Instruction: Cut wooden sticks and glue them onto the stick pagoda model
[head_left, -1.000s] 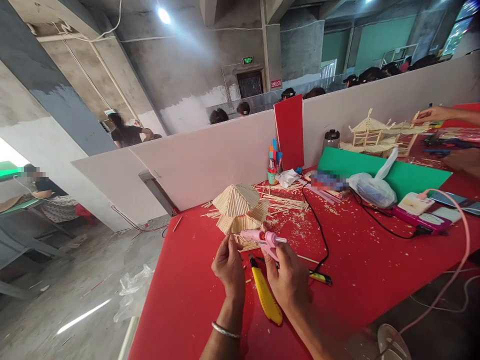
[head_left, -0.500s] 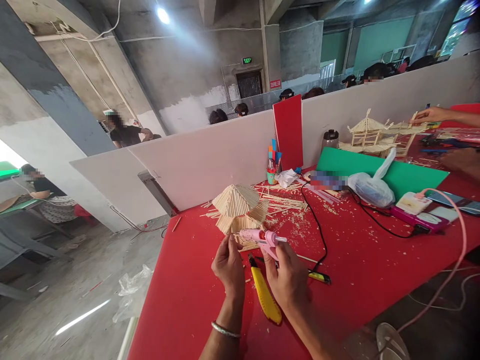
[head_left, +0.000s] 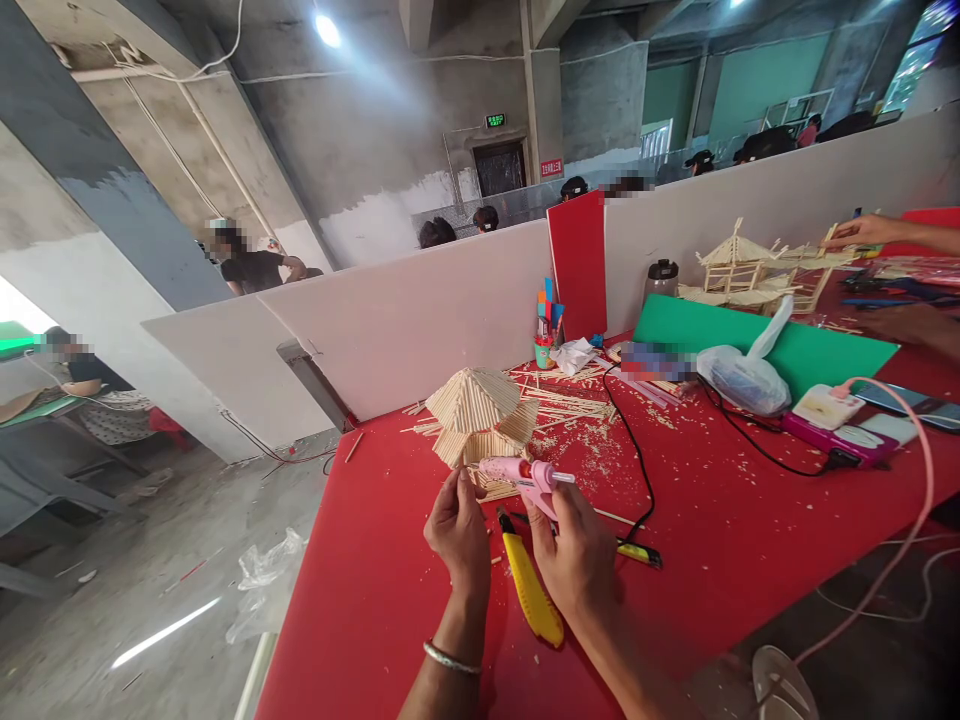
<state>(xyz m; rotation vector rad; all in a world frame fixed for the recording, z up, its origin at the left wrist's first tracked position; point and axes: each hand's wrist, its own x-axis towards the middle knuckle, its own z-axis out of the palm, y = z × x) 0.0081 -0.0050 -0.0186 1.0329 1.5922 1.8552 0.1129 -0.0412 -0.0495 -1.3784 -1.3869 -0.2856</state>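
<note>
My right hand [head_left: 574, 555] grips a pink glue gun [head_left: 525, 475], nozzle pointing left toward my left hand [head_left: 457, 530]. The left hand's fingers are pinched on a thin wooden stick [head_left: 474, 470] held at the nozzle. Just beyond both hands a small pagoda-shaped roof model of wooden sticks [head_left: 476, 415] stands on the red table [head_left: 375, 590]. A yellow utility knife [head_left: 531, 590] lies between my wrists.
Loose sticks and shavings [head_left: 570, 405] litter the table behind the model. A black cord [head_left: 637, 450], pen cup [head_left: 547, 335], green board [head_left: 810, 350], plastic bag [head_left: 742, 380] and pink power strip [head_left: 847, 435] lie to the right. Another person's hand [head_left: 862, 230] touches a second stick model [head_left: 757, 265]. White partition [head_left: 420, 320] behind.
</note>
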